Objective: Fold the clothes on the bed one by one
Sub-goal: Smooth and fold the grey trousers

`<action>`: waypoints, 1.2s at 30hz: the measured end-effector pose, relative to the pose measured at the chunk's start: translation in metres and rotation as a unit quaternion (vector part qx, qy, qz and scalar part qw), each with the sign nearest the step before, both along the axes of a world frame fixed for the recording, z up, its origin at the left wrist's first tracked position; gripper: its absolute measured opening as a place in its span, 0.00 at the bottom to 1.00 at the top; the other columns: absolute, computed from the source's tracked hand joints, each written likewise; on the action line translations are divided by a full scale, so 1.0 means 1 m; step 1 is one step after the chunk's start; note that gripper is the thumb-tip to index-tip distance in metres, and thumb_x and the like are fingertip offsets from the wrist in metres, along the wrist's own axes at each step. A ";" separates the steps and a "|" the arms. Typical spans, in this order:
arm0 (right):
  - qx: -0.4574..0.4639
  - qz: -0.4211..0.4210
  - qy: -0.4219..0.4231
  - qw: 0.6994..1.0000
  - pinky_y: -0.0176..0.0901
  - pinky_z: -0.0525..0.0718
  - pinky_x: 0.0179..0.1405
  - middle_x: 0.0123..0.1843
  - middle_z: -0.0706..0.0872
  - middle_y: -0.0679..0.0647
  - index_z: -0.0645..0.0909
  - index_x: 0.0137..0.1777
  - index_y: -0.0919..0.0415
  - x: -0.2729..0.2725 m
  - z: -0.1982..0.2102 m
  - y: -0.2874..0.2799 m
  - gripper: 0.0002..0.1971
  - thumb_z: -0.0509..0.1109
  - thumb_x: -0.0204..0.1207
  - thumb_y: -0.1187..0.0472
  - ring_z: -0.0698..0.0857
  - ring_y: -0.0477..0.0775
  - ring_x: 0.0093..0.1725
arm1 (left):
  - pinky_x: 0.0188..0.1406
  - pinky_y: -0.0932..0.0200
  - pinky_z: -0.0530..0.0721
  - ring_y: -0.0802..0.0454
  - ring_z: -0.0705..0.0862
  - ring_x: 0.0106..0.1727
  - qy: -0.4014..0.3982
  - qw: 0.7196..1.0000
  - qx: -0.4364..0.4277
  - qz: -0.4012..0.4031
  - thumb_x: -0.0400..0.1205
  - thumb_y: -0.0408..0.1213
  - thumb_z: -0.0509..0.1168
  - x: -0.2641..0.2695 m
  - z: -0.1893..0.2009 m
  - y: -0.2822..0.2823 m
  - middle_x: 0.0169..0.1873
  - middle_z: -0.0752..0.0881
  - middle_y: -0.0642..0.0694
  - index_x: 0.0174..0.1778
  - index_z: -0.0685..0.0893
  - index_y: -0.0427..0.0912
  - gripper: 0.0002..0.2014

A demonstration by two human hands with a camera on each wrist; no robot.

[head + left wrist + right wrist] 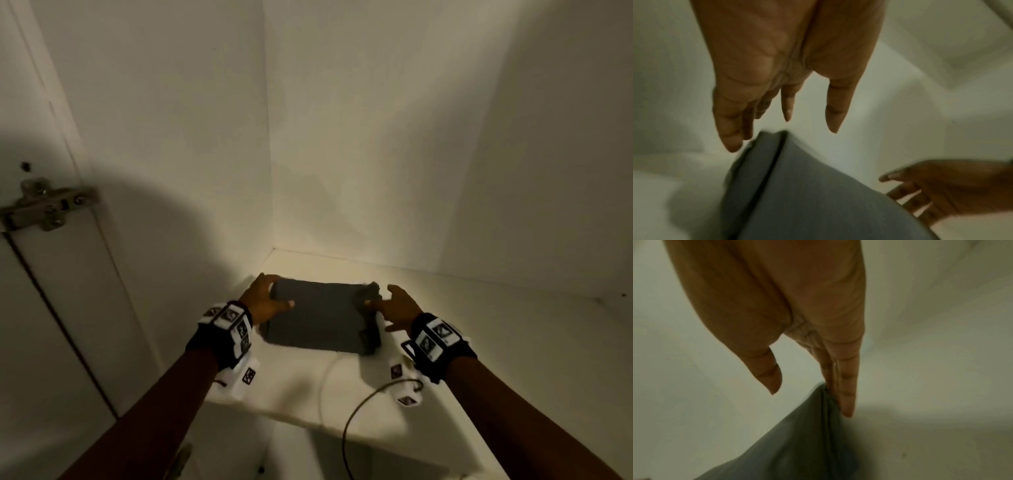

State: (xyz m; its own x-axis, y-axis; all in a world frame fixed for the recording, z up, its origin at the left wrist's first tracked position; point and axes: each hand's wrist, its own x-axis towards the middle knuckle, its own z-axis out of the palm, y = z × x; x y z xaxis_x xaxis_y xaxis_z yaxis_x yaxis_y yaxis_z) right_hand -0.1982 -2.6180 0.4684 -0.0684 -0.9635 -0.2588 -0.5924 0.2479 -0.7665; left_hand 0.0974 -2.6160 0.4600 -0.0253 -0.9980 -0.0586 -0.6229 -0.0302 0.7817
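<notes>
Straight fingers [846,395] flank folded grey garment [317,317] on shelf [445,329].

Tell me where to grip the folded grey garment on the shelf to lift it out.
Take the folded grey garment by its two short side edges, one hand from each side. It lies flat on the white shelf, and its right edge is bunched and thicker, probably easier to pinch.

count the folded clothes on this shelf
1: a folded grey garment lies flat on the white shelf, near its back left corner, between both hands. No others are visible.
</notes>
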 end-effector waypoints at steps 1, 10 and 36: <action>-0.024 0.033 0.092 0.995 0.55 0.76 0.71 0.85 0.68 0.61 0.59 0.87 0.63 -0.004 0.006 0.003 0.41 0.74 0.82 0.50 0.72 0.64 0.80 | 0.82 0.49 0.64 0.39 0.62 0.84 -0.078 0.996 -0.012 -0.030 0.77 0.46 0.77 -0.003 0.001 0.003 0.86 0.58 0.40 0.82 0.68 0.43 0.39; -0.124 0.355 0.336 0.864 0.53 0.79 0.72 0.74 0.80 0.55 0.78 0.77 0.55 0.027 -0.011 0.012 0.26 0.74 0.80 0.51 0.80 0.59 0.72 | 0.84 0.45 0.61 0.43 0.56 0.87 -0.353 0.921 0.029 -0.163 0.90 0.36 0.56 -0.010 -0.013 -0.028 0.87 0.59 0.45 0.84 0.65 0.50 0.24; -0.018 0.374 0.341 0.862 0.63 0.40 0.87 0.92 0.41 0.51 0.45 0.90 0.40 0.082 -0.029 -0.042 0.51 0.57 0.71 0.19 0.38 0.61 0.90 | 0.85 0.50 0.57 0.53 0.68 0.82 -0.213 0.969 -0.124 0.031 0.81 0.72 0.40 0.009 -0.114 0.111 0.81 0.70 0.50 0.84 0.66 0.46 0.43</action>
